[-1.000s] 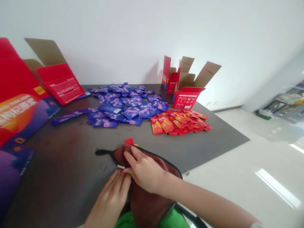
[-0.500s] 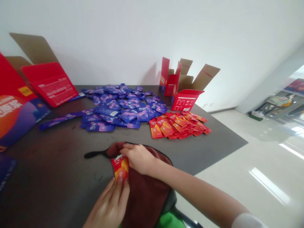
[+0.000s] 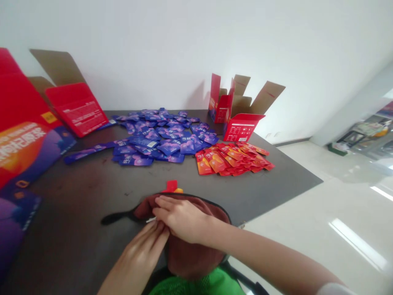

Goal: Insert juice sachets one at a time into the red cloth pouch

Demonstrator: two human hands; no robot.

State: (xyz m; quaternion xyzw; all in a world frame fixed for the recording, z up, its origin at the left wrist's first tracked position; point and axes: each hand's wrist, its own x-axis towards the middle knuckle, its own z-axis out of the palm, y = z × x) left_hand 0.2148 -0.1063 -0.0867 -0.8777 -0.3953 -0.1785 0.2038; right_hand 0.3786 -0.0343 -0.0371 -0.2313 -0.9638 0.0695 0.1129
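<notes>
A maroon cloth pouch with black trim lies at the table's near edge, its black strap trailing left. My right hand rests on the pouch's top, fingers curled over its opening. My left hand comes up from below with its fingers pressed together against the white edge of a red packet, which is almost wholly hidden in the pouch. The corner of another red packet pokes up behind the pouch.
On the dark table lie a heap of blue packets and a heap of red-orange packets. Open red cartons stand at the back right and back left. A large red and purple box fills the left edge. The floor lies to the right.
Half a second ago the red-orange packet showed in full between my hands; it has since slid into the pouch, with only its white edge showing. My left hand has moved up against the opening.
</notes>
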